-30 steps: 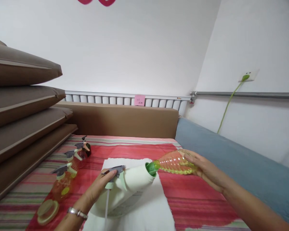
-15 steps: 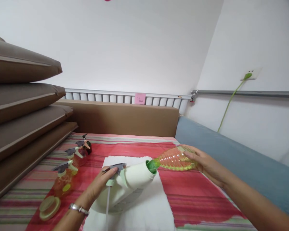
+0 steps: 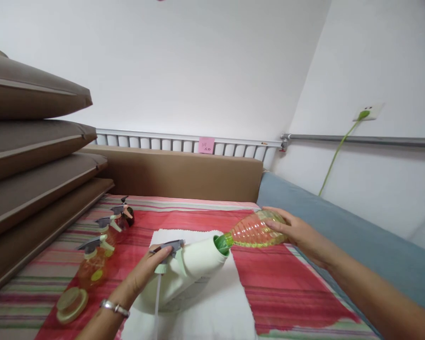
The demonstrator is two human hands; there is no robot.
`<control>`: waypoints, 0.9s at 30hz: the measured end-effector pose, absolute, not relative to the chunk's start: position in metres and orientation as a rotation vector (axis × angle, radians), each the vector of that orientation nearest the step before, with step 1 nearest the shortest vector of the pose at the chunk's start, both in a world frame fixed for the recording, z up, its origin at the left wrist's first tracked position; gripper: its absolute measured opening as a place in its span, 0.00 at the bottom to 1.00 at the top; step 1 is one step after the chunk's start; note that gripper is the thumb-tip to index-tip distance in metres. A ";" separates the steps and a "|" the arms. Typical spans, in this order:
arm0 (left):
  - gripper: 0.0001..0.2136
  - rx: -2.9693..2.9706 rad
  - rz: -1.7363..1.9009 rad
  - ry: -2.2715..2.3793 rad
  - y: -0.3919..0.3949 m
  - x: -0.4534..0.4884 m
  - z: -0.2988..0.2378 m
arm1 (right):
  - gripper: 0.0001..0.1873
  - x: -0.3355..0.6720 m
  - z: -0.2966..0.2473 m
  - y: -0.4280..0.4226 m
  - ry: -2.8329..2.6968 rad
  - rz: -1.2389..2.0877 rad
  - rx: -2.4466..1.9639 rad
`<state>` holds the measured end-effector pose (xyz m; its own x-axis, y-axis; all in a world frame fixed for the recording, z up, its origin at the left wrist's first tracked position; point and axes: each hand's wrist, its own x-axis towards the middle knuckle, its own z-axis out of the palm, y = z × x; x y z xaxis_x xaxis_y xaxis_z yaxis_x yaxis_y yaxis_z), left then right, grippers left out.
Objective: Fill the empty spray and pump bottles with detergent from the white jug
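Observation:
My left hand (image 3: 154, 262) is closed around a grey-and-pale-green trigger spray head (image 3: 168, 252), whose thin dip tube hangs down. Behind that hand a pale green vessel (image 3: 201, 257) with a wide, green-lined mouth leans to the right over a white cloth (image 3: 230, 302). Whether the left fingers also grip the vessel is hidden. My right hand (image 3: 286, 229) grips the base of a see-through yellow-green ribbed spray bottle (image 3: 250, 231). This bottle has no spray head on it; it is tipped with its neck low, at the vessel's mouth.
Several spray bottles (image 3: 94, 264) stand in a row at the left, beside a round yellowish lidded thing (image 3: 72, 304). Stacked brown cushions (image 3: 38, 137) rise at far left. A brown board (image 3: 184, 174) and a blue padded side (image 3: 326, 222) border the striped, red-covered surface (image 3: 297, 283).
My right hand has raised the bottle's base slightly and shifted it a little to the left, so it tilts more. The left hand and vessel have hardly moved.

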<state>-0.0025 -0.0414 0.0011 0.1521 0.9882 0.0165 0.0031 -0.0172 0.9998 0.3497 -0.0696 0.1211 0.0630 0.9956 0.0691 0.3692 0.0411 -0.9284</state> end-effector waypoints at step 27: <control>0.13 1.314 1.162 1.026 -0.047 -0.002 0.007 | 0.36 0.260 0.192 -0.095 -2.485 0.083 -1.492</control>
<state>-0.0019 -0.0474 0.0071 0.1594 0.9838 0.0823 -0.0405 -0.0768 0.9962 0.2601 -0.0952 0.1924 -0.4493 0.8759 0.1759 0.8622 0.4766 -0.1713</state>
